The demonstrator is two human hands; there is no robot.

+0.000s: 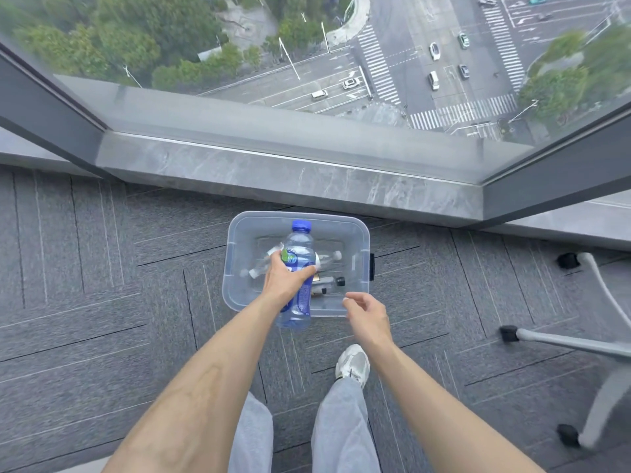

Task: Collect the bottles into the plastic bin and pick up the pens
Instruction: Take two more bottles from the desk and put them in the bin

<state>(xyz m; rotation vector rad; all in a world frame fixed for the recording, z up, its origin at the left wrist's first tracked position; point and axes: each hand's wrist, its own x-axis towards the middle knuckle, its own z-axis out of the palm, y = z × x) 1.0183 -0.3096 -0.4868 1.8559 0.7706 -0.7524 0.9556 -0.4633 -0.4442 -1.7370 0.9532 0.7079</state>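
Observation:
A clear plastic bin [355, 230] stands on the carpet just below the window sill. My left hand [285, 279] grips a blue-capped, blue-labelled bottle [300, 247] around its middle and holds it above the bin, cap pointing away from me. Inside the bin lie a clear bottle with a white cap [329, 258] and a small dark-capped bottle [329, 285]. My right hand [367, 315] hovers at the bin's near right corner, fingers loosely curled and holding nothing. No pens are in view.
A grey marble window sill [290, 172] runs behind the bin under floor-to-ceiling glass. An office chair's base with castors [560, 343] stands at the right. My shoe [353, 363] and trouser legs are just behind the bin. Grey carpet tiles cover the floor.

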